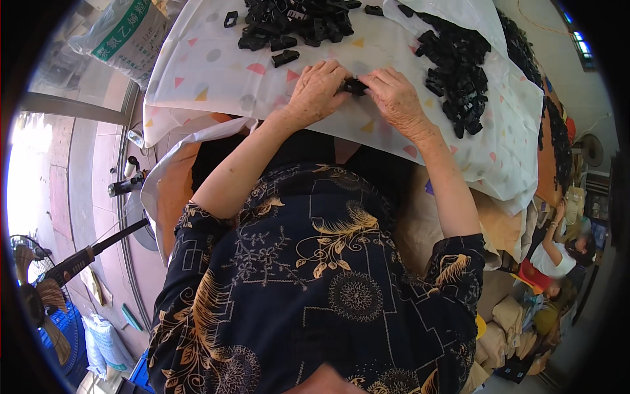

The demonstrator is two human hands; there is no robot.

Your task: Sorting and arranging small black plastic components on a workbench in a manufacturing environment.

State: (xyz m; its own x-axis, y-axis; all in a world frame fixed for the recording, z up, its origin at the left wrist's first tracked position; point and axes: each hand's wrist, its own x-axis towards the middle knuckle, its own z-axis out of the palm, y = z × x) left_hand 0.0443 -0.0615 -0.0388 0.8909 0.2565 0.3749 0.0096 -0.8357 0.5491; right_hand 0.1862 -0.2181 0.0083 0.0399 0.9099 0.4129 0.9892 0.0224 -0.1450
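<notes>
My left hand [317,95] and my right hand [398,104] meet over the near part of a table with a patterned plastic cover [223,69]. Between their closed fingertips is a small black plastic piece [355,87], mostly hidden, so its exact kind does not show. Beyond my left hand lies a heap of black buckle-like plastic pieces [298,23]. One loose black piece [285,59] rests between that heap and my left hand. To the right of my right hand spreads a second pile of black pieces [459,79].
A white sack with a green band [128,39] stands at the upper left. A fan [49,295] is at the lower left. More black pieces [561,148] cover a surface on the far right, where another person [556,256] works near stacked brown bags [508,322].
</notes>
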